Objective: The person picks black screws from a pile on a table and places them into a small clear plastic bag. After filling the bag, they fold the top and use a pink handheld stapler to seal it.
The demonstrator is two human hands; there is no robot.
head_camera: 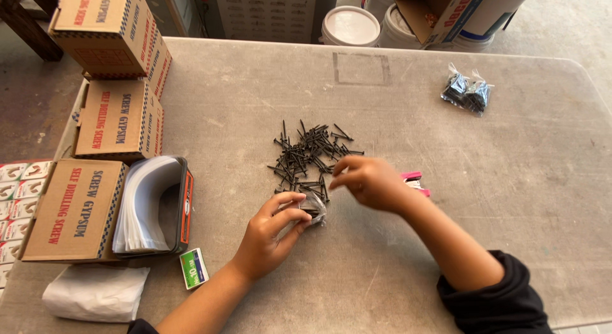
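A pile of black screws (307, 154) lies in the middle of the grey table (446, 181). My left hand (271, 235) pinches a small clear plastic bag (312, 213) with a few screws in it, just below the pile. My right hand (370, 181) hovers at the pile's lower right edge, fingers curled together; whether it holds a screw I cannot tell. A pink object (415, 181) peeks out from behind my right hand.
Two filled clear bags of screws (467, 93) lie at the far right. Three brown cardboard boxes (118, 120) line the left edge. A tin with clear bags (156, 206), a small green box (194, 267) and a white bundle (95, 292) lie near left. White buckets (349, 26) stand beyond the table.
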